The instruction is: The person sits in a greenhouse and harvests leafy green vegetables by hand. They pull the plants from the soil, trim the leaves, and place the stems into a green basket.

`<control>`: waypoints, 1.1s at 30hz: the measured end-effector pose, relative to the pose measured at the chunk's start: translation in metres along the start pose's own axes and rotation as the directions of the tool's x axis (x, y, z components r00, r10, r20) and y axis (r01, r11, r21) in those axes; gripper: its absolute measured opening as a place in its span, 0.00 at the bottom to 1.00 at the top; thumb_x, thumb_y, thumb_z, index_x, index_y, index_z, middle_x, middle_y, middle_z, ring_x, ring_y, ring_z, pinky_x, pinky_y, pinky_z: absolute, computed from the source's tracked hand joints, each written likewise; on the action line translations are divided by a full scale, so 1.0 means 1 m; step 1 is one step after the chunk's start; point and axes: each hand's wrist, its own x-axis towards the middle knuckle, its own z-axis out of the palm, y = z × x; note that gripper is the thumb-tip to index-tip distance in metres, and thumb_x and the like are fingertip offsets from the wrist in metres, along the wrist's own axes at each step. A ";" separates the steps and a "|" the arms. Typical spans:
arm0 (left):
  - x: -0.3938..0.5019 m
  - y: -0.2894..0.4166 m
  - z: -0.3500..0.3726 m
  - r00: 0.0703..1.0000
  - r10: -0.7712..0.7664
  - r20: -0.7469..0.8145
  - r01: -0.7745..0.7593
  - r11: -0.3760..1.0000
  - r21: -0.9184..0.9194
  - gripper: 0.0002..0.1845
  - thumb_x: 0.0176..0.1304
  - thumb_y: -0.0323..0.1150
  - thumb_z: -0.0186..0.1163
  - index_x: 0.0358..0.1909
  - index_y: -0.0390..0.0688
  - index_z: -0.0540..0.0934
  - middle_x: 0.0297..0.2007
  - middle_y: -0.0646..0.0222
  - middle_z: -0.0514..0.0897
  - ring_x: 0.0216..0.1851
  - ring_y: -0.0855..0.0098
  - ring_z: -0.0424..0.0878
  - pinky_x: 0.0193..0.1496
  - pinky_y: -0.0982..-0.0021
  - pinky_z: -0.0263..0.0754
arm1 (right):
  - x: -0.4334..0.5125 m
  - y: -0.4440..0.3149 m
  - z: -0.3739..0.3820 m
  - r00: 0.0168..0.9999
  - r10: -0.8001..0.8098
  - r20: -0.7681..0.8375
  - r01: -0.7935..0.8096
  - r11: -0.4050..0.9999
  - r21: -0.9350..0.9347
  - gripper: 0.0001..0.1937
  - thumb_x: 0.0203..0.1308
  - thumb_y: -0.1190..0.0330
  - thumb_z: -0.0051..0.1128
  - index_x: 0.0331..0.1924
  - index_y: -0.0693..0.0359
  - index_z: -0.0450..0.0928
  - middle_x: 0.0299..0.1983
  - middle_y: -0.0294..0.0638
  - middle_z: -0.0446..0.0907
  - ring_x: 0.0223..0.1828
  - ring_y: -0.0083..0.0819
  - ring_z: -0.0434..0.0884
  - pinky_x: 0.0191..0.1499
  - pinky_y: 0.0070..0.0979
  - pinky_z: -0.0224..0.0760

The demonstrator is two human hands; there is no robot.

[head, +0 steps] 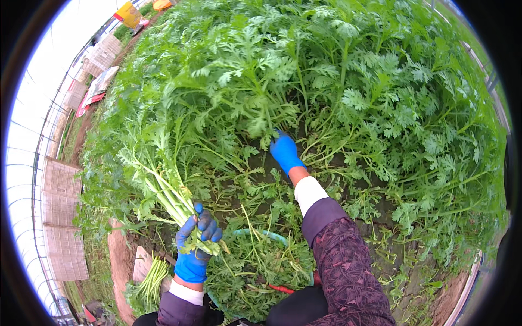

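Note:
My left hand (196, 240), in a soiled blue glove, is closed around a bunch of leafy green stems (173, 203), its cut ends pointing down to the right. My right hand (285, 150), also in a blue glove, reaches in at the base of the standing leafy plants (261, 73); its fingertips are hidden among stems and leaves. Between my arms, a round container with a light green rim (261, 232) holds loose leaves and stems. A bundle of cut stems (154, 279) lies at the lower left on a flat board (142, 263).
Dense plants fill the bed ahead and to the right. Woven panels (63, 220) line the greenhouse side at left, with a yellow container (129, 15) at the far upper left. A red handle-like object (281, 289) lies by my knees. Stubble and cuttings cover soil at lower right.

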 end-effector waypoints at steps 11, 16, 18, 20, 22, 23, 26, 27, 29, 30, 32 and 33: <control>0.020 -0.019 0.028 0.982 0.034 -0.185 0.036 0.932 0.361 0.19 0.63 0.27 0.58 0.57 0.39 0.74 0.61 0.50 0.75 0.56 0.58 0.80 0.57 0.55 0.77 | -0.123 -0.127 -0.123 0.762 -0.201 0.616 -0.410 0.586 0.699 0.11 0.69 0.64 0.53 0.46 0.63 0.76 0.31 0.36 0.83 0.23 0.18 0.78 0.26 0.16 0.68; 0.032 -0.019 0.031 0.968 -0.126 -0.217 0.197 0.918 0.345 0.31 0.62 0.28 0.59 0.67 0.35 0.66 0.56 0.53 0.80 0.55 0.58 0.81 0.58 0.60 0.78 | -0.168 -0.163 -0.133 0.712 -0.190 0.676 -0.061 0.942 0.329 0.15 0.64 0.66 0.53 0.52 0.61 0.79 0.43 0.52 0.84 0.43 0.37 0.85 0.47 0.34 0.75; 0.033 -0.013 0.030 0.967 -0.191 -0.169 0.235 0.926 0.295 0.30 0.61 0.26 0.59 0.66 0.34 0.66 0.55 0.53 0.80 0.55 0.56 0.81 0.58 0.58 0.77 | -0.176 -0.165 -0.122 0.715 -0.248 0.653 -0.113 0.882 0.458 0.17 0.62 0.64 0.54 0.52 0.60 0.78 0.42 0.56 0.83 0.44 0.50 0.83 0.47 0.40 0.75; 0.032 0.000 0.032 0.973 -0.217 -0.079 0.230 0.941 0.247 0.27 0.61 0.26 0.59 0.63 0.34 0.68 0.46 0.58 0.82 0.50 0.59 0.82 0.58 0.57 0.77 | -0.185 -0.161 -0.110 0.647 -0.210 0.733 -0.278 0.830 0.483 0.17 0.63 0.62 0.54 0.53 0.61 0.77 0.40 0.57 0.82 0.43 0.55 0.83 0.46 0.40 0.76; 0.031 0.015 0.037 0.987 -0.106 -0.120 0.142 0.926 0.350 0.26 0.61 0.28 0.59 0.62 0.34 0.69 0.38 0.64 0.79 0.41 0.67 0.78 0.53 0.60 0.76 | -0.195 -0.158 -0.095 0.757 -0.324 0.568 -0.338 0.550 0.764 0.18 0.64 0.62 0.55 0.51 0.66 0.77 0.37 0.50 0.82 0.37 0.33 0.82 0.41 0.29 0.75; 0.031 0.027 0.042 0.994 -0.096 -0.060 0.111 0.935 0.338 0.25 0.62 0.28 0.58 0.62 0.35 0.69 0.37 0.66 0.78 0.40 0.68 0.77 0.51 0.60 0.77 | -0.199 -0.156 -0.086 0.789 -0.333 0.516 -0.368 0.416 0.831 0.18 0.64 0.62 0.55 0.50 0.68 0.77 0.36 0.46 0.82 0.34 0.23 0.81 0.39 0.23 0.75; 0.033 0.069 0.071 0.967 -0.159 0.200 0.149 0.987 0.065 0.25 0.65 0.28 0.54 0.64 0.38 0.67 0.34 0.73 0.73 0.35 0.74 0.75 0.46 0.62 0.76 | -0.198 -0.147 -0.058 0.837 -0.370 0.403 0.078 0.809 0.583 0.18 0.63 0.57 0.58 0.47 0.64 0.78 0.38 0.47 0.82 0.37 0.40 0.82 0.41 0.33 0.75; 0.030 0.083 0.084 0.955 -0.122 0.270 0.116 0.992 0.040 0.25 0.66 0.27 0.54 0.64 0.38 0.66 0.33 0.75 0.72 0.34 0.76 0.74 0.44 0.64 0.75 | -0.193 -0.144 -0.045 0.833 -0.412 0.369 0.252 0.876 0.411 0.18 0.63 0.57 0.58 0.47 0.63 0.78 0.38 0.47 0.82 0.38 0.44 0.82 0.42 0.36 0.75; 0.028 0.109 0.110 0.890 -0.103 0.444 0.125 0.992 -0.020 0.27 0.66 0.27 0.55 0.66 0.36 0.64 0.34 0.74 0.72 0.36 0.74 0.73 0.46 0.61 0.74 | -0.186 -0.138 -0.015 0.774 -0.449 0.446 0.392 0.893 0.220 0.16 0.62 0.58 0.58 0.44 0.61 0.80 0.38 0.50 0.80 0.44 0.52 0.79 0.47 0.43 0.74; 0.026 0.120 0.123 0.856 -0.063 0.514 0.044 0.998 0.048 0.28 0.66 0.25 0.55 0.67 0.35 0.63 0.34 0.74 0.71 0.36 0.74 0.73 0.46 0.60 0.74 | -0.176 -0.132 0.002 0.734 -0.457 0.503 0.433 0.885 0.172 0.16 0.61 0.58 0.58 0.44 0.61 0.80 0.39 0.50 0.80 0.44 0.52 0.79 0.47 0.44 0.74; 0.021 0.137 0.143 0.820 0.008 0.572 -0.091 0.989 0.118 0.30 0.66 0.24 0.55 0.70 0.34 0.60 0.35 0.73 0.70 0.36 0.75 0.71 0.46 0.60 0.74 | -0.153 -0.111 0.032 0.711 -0.419 0.565 0.440 0.892 0.108 0.16 0.60 0.59 0.59 0.44 0.62 0.80 0.41 0.52 0.81 0.46 0.52 0.79 0.48 0.44 0.73; 0.017 0.145 0.151 0.830 0.037 0.556 -0.150 0.976 0.158 0.32 0.66 0.23 0.55 0.71 0.34 0.57 0.36 0.73 0.69 0.36 0.75 0.70 0.47 0.60 0.74 | -0.140 -0.093 0.041 0.733 -0.443 0.517 0.433 0.889 0.147 0.16 0.60 0.59 0.58 0.44 0.63 0.80 0.43 0.52 0.81 0.46 0.53 0.79 0.50 0.43 0.74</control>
